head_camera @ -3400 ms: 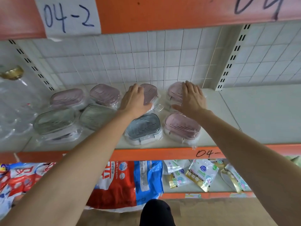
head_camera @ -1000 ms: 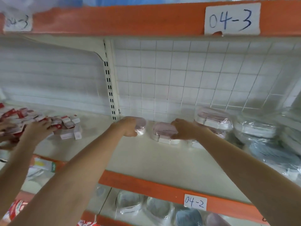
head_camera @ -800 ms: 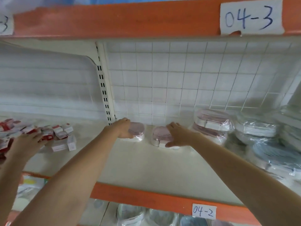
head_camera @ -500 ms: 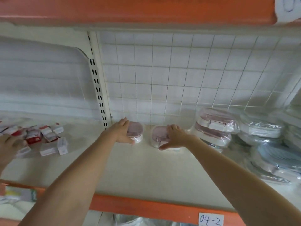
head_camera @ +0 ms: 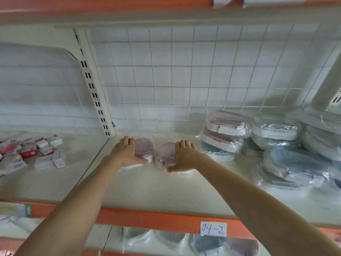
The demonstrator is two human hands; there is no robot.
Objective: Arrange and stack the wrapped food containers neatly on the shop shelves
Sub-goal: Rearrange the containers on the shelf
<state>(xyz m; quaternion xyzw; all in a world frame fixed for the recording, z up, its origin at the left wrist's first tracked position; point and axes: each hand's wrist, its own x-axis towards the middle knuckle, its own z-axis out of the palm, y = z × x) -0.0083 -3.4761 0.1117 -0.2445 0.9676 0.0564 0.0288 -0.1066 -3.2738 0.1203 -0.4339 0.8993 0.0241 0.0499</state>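
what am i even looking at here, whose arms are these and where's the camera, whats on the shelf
The camera sits on a person's head and looks forward and down, so the two bare arms reaching away from you are that person's own; no machine is involved. The cream shelf has an orange front edge. The left hand grips one pink wrapped container and the right hand grips another pink wrapped container; both containers rest on the shelf near the tiled back wall. To the right stands a stack of wrapped containers, with blue and grey ones beside it. To the left lie small red and white packets. A paper label reads 04-2.
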